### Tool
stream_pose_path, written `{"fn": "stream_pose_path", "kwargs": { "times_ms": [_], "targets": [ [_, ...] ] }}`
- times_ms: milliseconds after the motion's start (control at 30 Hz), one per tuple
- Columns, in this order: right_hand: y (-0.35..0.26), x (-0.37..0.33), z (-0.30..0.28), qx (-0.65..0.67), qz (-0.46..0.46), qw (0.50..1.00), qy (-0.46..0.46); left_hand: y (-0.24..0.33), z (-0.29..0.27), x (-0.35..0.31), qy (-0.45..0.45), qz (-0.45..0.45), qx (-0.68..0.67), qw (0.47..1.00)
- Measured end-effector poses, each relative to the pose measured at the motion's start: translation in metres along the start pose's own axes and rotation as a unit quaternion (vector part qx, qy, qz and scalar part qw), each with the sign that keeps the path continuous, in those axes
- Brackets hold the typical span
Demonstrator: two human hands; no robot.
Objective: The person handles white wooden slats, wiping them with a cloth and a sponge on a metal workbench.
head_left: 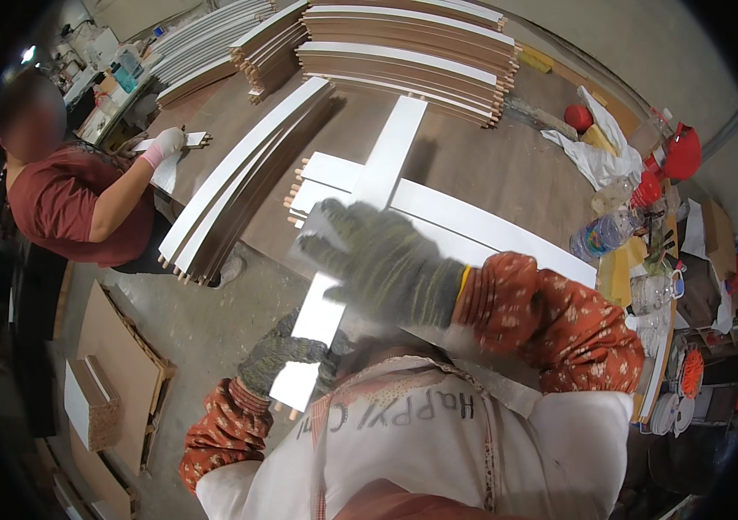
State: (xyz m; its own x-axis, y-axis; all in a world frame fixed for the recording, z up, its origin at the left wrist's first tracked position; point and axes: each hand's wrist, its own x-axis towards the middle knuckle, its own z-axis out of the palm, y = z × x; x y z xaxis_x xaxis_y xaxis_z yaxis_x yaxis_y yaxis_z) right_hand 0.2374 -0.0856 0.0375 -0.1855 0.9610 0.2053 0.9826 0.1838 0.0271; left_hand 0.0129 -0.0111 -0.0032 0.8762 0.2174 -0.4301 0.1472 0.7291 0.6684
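1. One long white board [393, 147] lies slantwise across other white boards [490, 236] on our table [482, 165], its near end toward us.
2. Our gloved left hand [272, 359] has its grip clamped on this near end.
3. Our gloved right hand [391, 264] is over the middle, blurred — we cannot tell if its grip is apart or together.
4. Behind, we see stacked boards [404, 62].

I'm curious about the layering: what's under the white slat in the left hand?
White boards lie crosswise under the white slat, over the brown table. Their parts beneath the slat and right hand are covered, so contact there can't be seen.
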Motion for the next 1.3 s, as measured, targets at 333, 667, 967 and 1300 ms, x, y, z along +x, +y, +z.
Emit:
{"fn": "stream_pose_path", "kwargs": {
  "times_ms": [333, 667, 967, 1300],
  "targets": [
    [0.07, 0.045, 0.01, -0.038, 0.119, 0.992, -0.016, 0.012, -0.009, 0.002, -0.053, 0.009, -0.009, 0.999],
    [0.129, 0.023, -0.005, -0.195, 0.119, 0.973, -0.025, 0.019, -0.015, 0.01, -0.054, 0.004, 0.05, 0.997],
    [0.106, 0.02, -0.008, -0.156, -0.008, 0.985, 0.067, 0.03, -0.005, 0.001, -0.003, 0.047, 0.332, 0.942],
    [0.053, 0.016, -0.021, -0.045, -0.047, 0.995, 0.079, 0.027, 0.01, -0.012, -0.003, 0.166, 0.553, 0.816]
  ]
}}
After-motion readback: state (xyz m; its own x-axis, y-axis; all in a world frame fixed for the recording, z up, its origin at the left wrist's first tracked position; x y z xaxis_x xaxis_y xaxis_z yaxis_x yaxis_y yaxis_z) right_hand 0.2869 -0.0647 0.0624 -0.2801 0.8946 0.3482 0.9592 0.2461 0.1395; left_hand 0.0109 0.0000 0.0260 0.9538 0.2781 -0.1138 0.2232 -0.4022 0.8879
